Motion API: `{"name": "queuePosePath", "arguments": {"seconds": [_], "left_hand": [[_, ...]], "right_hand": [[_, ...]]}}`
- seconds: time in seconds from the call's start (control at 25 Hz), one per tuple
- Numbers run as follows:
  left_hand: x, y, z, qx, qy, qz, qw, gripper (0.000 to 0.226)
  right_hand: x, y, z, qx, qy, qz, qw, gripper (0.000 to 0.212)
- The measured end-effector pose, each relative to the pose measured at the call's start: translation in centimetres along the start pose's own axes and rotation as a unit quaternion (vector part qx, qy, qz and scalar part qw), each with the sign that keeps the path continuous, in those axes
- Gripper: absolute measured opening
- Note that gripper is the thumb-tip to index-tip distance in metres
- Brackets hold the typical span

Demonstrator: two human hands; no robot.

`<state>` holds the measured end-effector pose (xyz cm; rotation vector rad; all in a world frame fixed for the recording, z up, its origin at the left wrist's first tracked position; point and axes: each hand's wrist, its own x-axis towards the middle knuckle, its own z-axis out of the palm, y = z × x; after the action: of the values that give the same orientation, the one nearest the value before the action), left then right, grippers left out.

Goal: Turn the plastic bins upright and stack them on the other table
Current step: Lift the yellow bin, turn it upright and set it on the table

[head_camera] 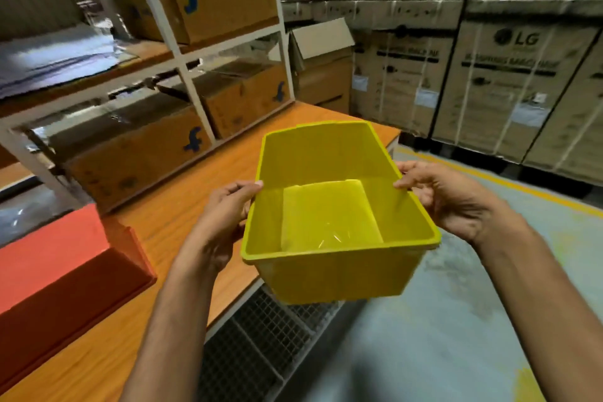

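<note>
While one yellow bin (339, 215) sat upright in the air, left hand (225, 209) and right hand (447, 199) each pinched its rim, one red bin (62, 274) upside down on the table (182, 186)

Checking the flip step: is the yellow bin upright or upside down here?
Upright. The yellow bin has its open mouth facing up with its empty inside floor visible, held at its side rims by the left hand and right hand.

Yellow bin (336, 274), orange-red bin (62, 274), orange wood-grain table (195, 192), brown cardboard boxes (509, 81).
</note>
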<state>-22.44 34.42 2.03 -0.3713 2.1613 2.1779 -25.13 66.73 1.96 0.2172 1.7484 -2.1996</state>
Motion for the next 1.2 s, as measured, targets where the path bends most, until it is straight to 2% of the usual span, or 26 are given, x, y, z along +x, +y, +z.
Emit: {"name": "queuePosePath", "arguments": {"seconds": [0.16, 0.24, 0.52, 0.96, 1.2], "left_hand": [[0.5, -1.7, 9.5, -0.006, 0.005, -0.030, 1.000, 0.003], [0.6, -2.5, 13.6, -0.018, 0.016, -0.031, 0.999, 0.002], [3.3, -4.1, 21.1, -0.034, 0.029, -0.016, 0.999, 0.024], [19.0, -1.6, 22.2, -0.077, 0.156, -0.015, 0.985, 0.029], [28.9, 0.5, 21.5, -0.109, 0.248, -0.048, 0.961, 0.005]], "right_hand": [[1.1, -0.2, -8.6, 0.013, 0.036, 0.000, 0.999, 0.053], [1.6, -0.3, -12.5, 0.007, 0.038, 0.003, 0.999, 0.048], [6.4, -2.4, -21.0, 0.009, -0.005, 0.026, 1.000, 0.050], [27.8, -7.7, -18.4, -0.053, -0.053, 0.035, 0.997, 0.054], [39.9, -13.0, -14.3, -0.106, -0.130, 0.075, 0.983, 0.052]]}}
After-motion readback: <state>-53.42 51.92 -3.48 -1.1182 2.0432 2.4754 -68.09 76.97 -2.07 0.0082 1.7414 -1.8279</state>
